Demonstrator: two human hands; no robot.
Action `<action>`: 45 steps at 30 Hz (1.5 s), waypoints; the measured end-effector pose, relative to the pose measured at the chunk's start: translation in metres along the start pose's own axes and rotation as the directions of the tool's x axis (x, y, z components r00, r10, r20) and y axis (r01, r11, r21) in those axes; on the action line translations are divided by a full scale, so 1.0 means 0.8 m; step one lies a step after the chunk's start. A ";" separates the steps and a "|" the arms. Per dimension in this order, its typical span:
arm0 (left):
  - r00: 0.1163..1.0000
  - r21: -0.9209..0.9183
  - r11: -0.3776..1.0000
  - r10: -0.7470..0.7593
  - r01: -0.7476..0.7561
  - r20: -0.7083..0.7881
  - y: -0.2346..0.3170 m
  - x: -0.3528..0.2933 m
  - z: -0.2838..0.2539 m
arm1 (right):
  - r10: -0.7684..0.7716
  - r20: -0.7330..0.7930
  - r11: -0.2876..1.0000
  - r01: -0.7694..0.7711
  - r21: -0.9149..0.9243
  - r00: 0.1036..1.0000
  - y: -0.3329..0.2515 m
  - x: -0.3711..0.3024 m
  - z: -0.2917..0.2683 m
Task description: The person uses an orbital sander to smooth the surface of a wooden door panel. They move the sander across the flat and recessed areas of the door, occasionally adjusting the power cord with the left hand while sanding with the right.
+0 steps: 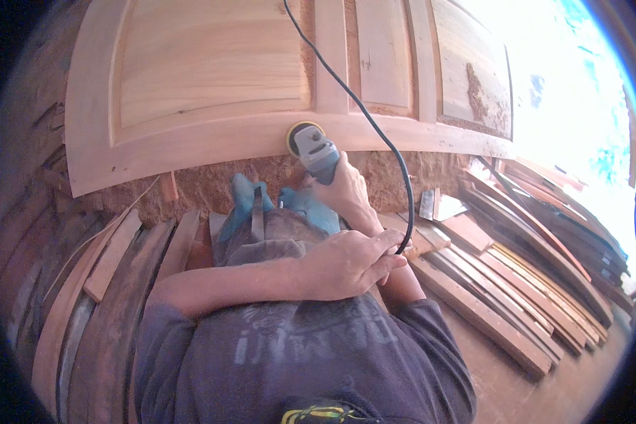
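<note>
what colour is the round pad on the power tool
The round pad is dark, nearly black, edged in yellow; it shows in the head view.

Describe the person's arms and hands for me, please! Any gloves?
No gloves: the left hand and right hand are bare. The forearms are bare too, below short, dark purplish-grey sleeves. I see no watch.

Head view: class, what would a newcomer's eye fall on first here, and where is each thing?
The big panelled wooden door across the top likely comes first, with a grey-and-blue disc sander in the right hand at its near rail. A dark cord arcs from the top edge down to the left hand. Stacked planks lie at right.
</note>
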State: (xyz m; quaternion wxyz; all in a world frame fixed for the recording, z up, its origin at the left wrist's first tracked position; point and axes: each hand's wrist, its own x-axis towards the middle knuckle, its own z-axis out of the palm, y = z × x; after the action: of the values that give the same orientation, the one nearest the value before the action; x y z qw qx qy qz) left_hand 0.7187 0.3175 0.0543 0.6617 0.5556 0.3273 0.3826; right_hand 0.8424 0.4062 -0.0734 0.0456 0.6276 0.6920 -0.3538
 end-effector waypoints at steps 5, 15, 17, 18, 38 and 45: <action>0.996 -0.035 0.998 -0.040 0.043 0.084 0.000 0.042 0.016 | 0.114 -0.071 0.993 -0.113 0.027 0.991 0.055 -0.002 -0.031; 0.991 0.011 0.997 -0.076 0.075 0.109 -0.008 0.116 0.064 | 0.280 -0.214 0.951 -0.240 0.195 0.936 0.171 0.001 -0.115; 0.991 0.000 0.994 -0.108 0.108 0.085 -0.012 0.129 0.071 | 0.274 -0.212 0.944 -0.220 0.246 0.938 0.228 0.022 -0.110; 0.992 -0.021 0.994 -0.101 0.103 0.075 -0.009 0.136 0.075 | 0.251 -0.277 0.951 -0.182 0.250 0.928 0.259 0.026 -0.108; 0.996 0.132 0.987 -0.085 0.089 -0.032 0.010 0.058 0.038 | -0.272 0.029 0.914 0.248 0.322 0.962 0.008 0.049 -0.024; 0.994 0.131 0.990 -0.033 0.047 -0.105 0.007 0.003 -0.002 | -0.379 0.121 0.925 0.373 0.072 0.917 -0.132 0.058 0.094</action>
State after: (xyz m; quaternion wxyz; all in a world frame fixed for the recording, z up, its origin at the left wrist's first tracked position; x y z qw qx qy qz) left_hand 0.7179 0.3210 0.0592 0.6129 0.5716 0.3967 0.3745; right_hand 0.7087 0.4079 -0.1074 0.0078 0.4590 0.7865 -0.4131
